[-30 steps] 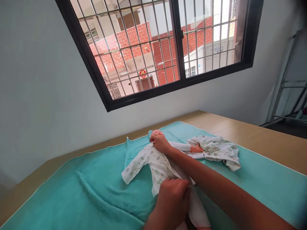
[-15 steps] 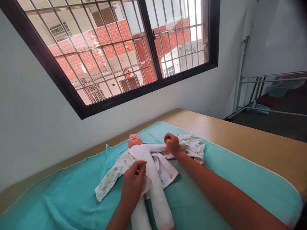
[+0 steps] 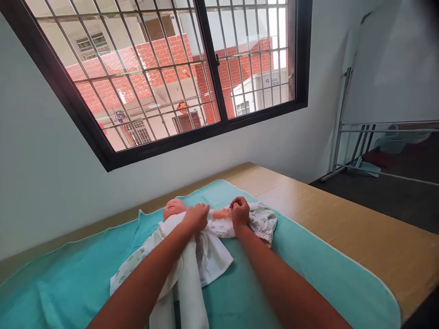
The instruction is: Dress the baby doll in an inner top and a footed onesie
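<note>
A baby doll with a white cloth body lies on its back on a turquoise cloth. Under it is a white printed baby garment, spread open, with one sleeve reaching right beneath the doll's outstretched arm. My left hand is closed around the upper part of that arm, near the shoulder. The doll's pink hand shows between my two hands. At its fingertips my right hand is closed, and its fingers partly hide what they pinch. My left forearm covers part of the doll's trunk and the garment's other side.
Beside my right hand lies bunched printed clothing. The wooden table borders the cloth, against a wall with a barred window. A whiteboard on a metal stand is at the right.
My left hand has moved from above the doll's trunk up to its arm and closed there. The doll's hand now shows beside my right hand. The view has shifted slightly.
</note>
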### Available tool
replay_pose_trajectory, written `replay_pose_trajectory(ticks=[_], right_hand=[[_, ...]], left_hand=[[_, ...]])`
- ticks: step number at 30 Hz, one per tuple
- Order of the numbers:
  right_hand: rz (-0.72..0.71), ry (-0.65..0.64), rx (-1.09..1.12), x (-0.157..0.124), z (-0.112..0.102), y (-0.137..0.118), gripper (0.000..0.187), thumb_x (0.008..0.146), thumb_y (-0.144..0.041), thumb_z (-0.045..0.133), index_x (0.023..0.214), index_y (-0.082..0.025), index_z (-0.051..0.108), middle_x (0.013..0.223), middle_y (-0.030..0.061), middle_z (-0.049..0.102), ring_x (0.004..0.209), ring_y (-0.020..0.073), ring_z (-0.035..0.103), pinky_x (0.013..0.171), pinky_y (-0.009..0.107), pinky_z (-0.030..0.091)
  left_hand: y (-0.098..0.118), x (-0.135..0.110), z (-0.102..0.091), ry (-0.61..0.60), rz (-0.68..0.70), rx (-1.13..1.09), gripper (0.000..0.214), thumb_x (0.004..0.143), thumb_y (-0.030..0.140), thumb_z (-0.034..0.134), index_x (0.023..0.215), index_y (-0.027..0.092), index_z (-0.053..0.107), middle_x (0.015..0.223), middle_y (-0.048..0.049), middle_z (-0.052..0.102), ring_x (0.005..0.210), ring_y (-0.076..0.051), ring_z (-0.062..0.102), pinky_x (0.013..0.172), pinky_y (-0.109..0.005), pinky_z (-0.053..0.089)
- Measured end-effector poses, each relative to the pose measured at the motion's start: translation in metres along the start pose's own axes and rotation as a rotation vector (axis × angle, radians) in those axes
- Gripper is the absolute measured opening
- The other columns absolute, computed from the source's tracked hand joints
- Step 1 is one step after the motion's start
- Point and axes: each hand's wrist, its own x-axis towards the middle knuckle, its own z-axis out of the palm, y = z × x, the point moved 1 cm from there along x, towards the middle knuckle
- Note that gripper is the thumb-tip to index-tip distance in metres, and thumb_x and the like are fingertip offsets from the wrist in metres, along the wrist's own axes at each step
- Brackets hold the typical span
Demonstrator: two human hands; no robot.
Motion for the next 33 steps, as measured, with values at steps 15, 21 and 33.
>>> replay_pose_trajectory(ticks=[15,21,33], right_hand=[[-0.029,-1.043,-0.501,-0.043,0.034,-0.007,0.019,0.057,-0.029,0.071,0.057,-0.019,0.055,0.060,-0.0018,0.055,0.064,0.0147,0.048,0.060,0.026,0.030],[0.159,-0.876,-0.233,-0.027,0.023,0.003,0.021,0.076,-0.040,0.050,0.072,-0.019,0.050,0.069,-0.0023,0.053,0.063,0.0114,0.046,0.057,0.022,0.036],[0.346,-0.810,0.129,-0.021,0.017,-0.004,0.037,0.075,-0.054,0.058,0.069,-0.019,0.049,0.059,-0.0054,0.048,0.055,0.0106,0.043,0.054,0.024,0.037]], left_hand=[[-0.048,-0.059,-0.035,0.055,-0.149,0.041,0.019,0.077,0.008,0.047,0.085,0.023,0.056,0.085,-0.0049,0.062,0.089,-0.019,0.059,0.073,-0.029,0.042],[-0.053,-0.057,-0.029,0.000,-0.027,0.153,0.024,0.073,0.005,0.048,0.087,0.022,0.056,0.087,-0.0052,0.062,0.086,-0.020,0.060,0.074,-0.031,0.043],[-0.070,-0.051,-0.017,-0.014,-0.029,0.278,0.017,0.076,0.008,0.057,0.091,0.017,0.060,0.090,-0.0109,0.062,0.090,-0.027,0.058,0.078,-0.038,0.043]])
